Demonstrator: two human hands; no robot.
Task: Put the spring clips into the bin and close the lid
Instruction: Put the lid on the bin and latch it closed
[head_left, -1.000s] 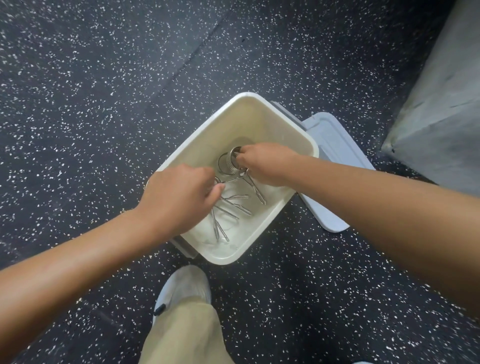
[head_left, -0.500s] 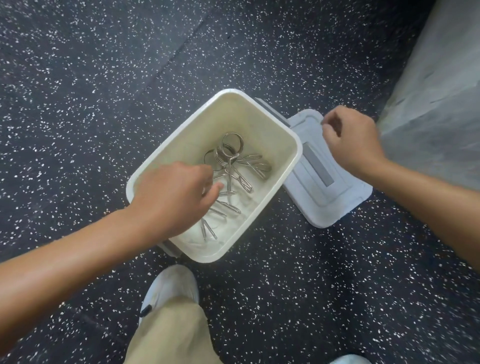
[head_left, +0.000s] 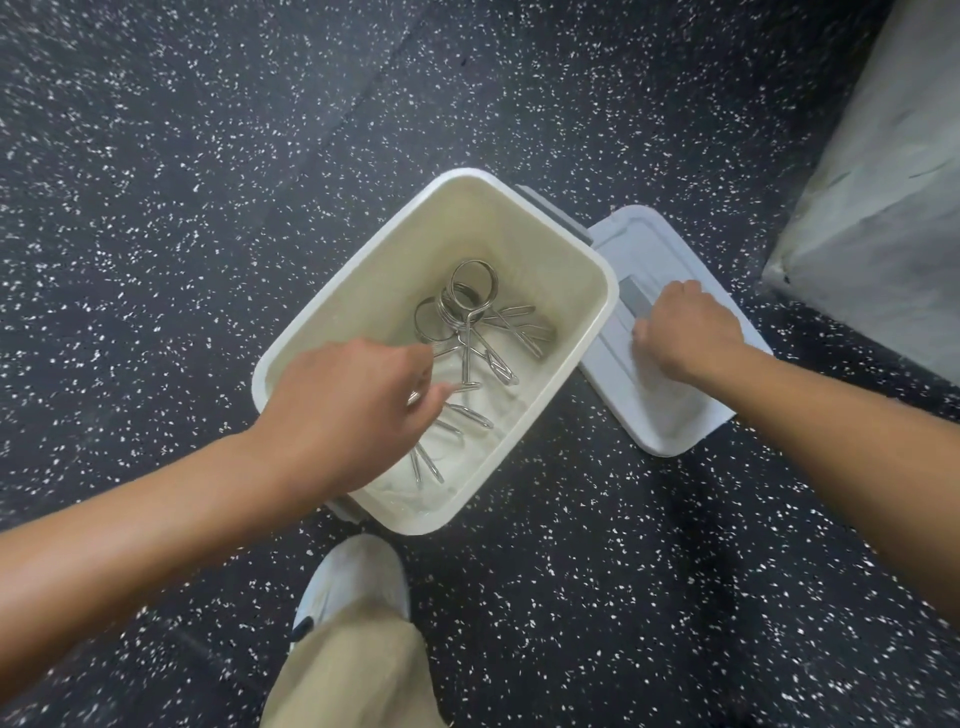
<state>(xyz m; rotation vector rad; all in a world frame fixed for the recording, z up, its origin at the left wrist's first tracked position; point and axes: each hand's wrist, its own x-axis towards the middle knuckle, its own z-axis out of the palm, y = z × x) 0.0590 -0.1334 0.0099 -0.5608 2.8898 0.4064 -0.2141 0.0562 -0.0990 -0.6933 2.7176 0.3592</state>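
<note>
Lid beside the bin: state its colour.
Pale grey-white lid with a darker grey handle strip, seen in the head view.

Head camera looks steeply down, close above the floor (head_left: 156, 208).

Person, head-camera view. Both forearms bare, no sleeves, watch or jewellery showing. Left hand (head_left: 353, 410) and right hand (head_left: 688, 325) ungloved. Khaki trouser leg (head_left: 348, 675), loose-fitting. White shoe (head_left: 358, 582) with small dark tab at its side.

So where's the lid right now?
The lid lies flat on the floor, just right of the bin, with the right hand on it.
</note>
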